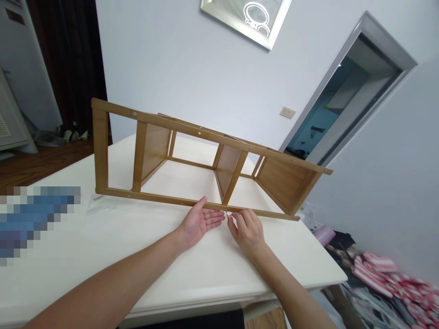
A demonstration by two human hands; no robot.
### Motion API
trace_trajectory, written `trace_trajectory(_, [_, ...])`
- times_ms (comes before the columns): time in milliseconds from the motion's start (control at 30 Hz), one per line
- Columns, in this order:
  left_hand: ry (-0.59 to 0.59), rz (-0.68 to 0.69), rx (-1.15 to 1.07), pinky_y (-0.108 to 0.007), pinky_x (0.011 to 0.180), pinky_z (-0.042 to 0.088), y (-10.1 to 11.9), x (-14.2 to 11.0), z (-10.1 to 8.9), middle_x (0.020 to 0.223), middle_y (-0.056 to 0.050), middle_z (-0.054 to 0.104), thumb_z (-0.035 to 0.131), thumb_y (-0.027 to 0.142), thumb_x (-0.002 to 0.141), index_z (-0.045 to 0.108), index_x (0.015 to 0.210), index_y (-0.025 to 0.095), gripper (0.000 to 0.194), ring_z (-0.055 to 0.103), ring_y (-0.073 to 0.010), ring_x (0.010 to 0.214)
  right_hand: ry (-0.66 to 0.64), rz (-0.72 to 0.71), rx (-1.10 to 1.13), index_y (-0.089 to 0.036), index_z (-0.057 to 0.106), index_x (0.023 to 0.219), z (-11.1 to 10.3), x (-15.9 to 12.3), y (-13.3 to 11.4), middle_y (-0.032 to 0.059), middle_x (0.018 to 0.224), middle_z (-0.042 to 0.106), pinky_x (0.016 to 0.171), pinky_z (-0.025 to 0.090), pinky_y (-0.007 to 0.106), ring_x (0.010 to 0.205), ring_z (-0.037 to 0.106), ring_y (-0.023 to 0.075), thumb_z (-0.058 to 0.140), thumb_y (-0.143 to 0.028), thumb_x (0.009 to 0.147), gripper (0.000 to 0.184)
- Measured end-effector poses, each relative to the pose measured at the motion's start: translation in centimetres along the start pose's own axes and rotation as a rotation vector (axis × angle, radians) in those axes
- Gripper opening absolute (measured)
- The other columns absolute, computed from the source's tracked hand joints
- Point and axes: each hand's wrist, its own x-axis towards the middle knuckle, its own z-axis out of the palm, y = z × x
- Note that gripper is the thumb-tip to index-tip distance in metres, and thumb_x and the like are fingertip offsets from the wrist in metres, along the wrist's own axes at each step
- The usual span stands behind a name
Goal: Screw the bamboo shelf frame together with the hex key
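Note:
A brown wooden shelf frame (192, 202) lies on its side across a white table (192, 283), its slatless panels set between long rails. Against the lower front rail, my left hand (197, 225) is open, palm up, fingers stretched toward the right. My right hand (247, 230) is closed in a pinch at the same rail, just below the middle panel. Between its fingertips shows a small, thin, shiny metal piece (226, 213), whose kind is too small to make out. Screw heads (134, 114) dot the upper rail.
A clear plastic bag (103, 203) lies by the frame's left end. A blurred-out blue patch (34, 219) covers the table's left side. Striped cloth (384, 269) and other items are piled beyond the right edge. A wall (192, 68) rises behind the table.

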Motion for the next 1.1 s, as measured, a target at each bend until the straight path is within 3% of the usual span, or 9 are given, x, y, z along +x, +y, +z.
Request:
trace_trajectory(233, [-0.007,-0.003,0.009,-0.038,0.097,0.051,-0.1,0.1,-0.2,0.116,-0.029,0.064,0.046,0.053,0.09,0.063,0.102,-0.001,0.057,0.064,-0.0303,0.109,-0.047,0.052,-0.046,-0.019,0.051,0.072,0.4,-0.5,-0.7,0.0001,0.063,0.047,0.056,0.032,0.028,0.061,0.044,0.0139,0.053,-0.019,0.09,0.018])
trace_trajectory(467, [-0.022,-0.003,0.004,-0.038,0.097,0.051,-0.2,0.4,-0.4,0.116,-0.03,0.064,0.046,0.053,0.09,0.062,0.104,-0.002,0.059,0.064,-0.0295,0.11,-0.072,0.267,0.163,-0.019,0.052,0.078,1.1,-0.6,-1.5,-0.0007,0.064,0.056,0.057,0.038,0.024,0.058,0.051,0.011,0.049,-0.02,0.093,0.015])
trace_trajectory(633, [-0.016,0.012,0.001,-0.038,0.095,0.051,0.0,0.2,-0.1,0.117,-0.029,0.064,0.041,0.054,0.091,0.063,0.1,0.0,0.059,0.066,-0.0287,0.105,-0.091,0.345,0.291,-0.019,0.055,0.082,1.1,-0.5,-1.5,0.0003,0.066,0.06,0.056,0.041,0.024,0.058,0.055,0.0119,0.05,-0.025,0.092,0.013])
trace_trajectory(767, [-0.029,0.019,0.02,-0.039,0.093,0.052,0.3,0.1,0.2,0.118,-0.03,0.063,0.038,0.055,0.092,0.064,0.096,-0.001,0.061,0.067,-0.0288,0.104,-0.088,0.271,0.324,-0.018,0.058,0.095,1.4,-0.4,-1.0,0.003,0.074,0.062,0.06,0.044,0.026,0.064,0.058,0.0145,0.049,-0.025,0.092,0.012])
trace_trajectory(1000, [0.059,0.073,0.011,-0.04,0.092,0.052,0.5,0.3,0.5,0.113,-0.031,0.065,0.035,0.053,0.094,0.063,0.093,-0.002,0.062,0.067,-0.0296,0.102,-0.017,0.074,0.283,-0.017,0.057,0.09,1.2,-0.2,-0.9,0.0014,0.067,0.053,0.058,0.038,0.027,0.061,0.05,0.014,0.052,-0.016,0.089,0.005])
trace_trajectory(1100, [0.104,0.107,-0.026,-0.04,0.09,0.053,0.6,0.7,0.2,0.102,-0.027,0.069,0.041,0.053,0.092,0.062,0.092,0.002,0.055,0.069,-0.0292,0.097,0.036,0.072,0.299,-0.018,0.055,0.092,1.1,-0.1,-0.7,0.0019,0.069,0.053,0.059,0.039,0.028,0.063,0.049,0.0149,0.053,-0.014,0.088,0.006])
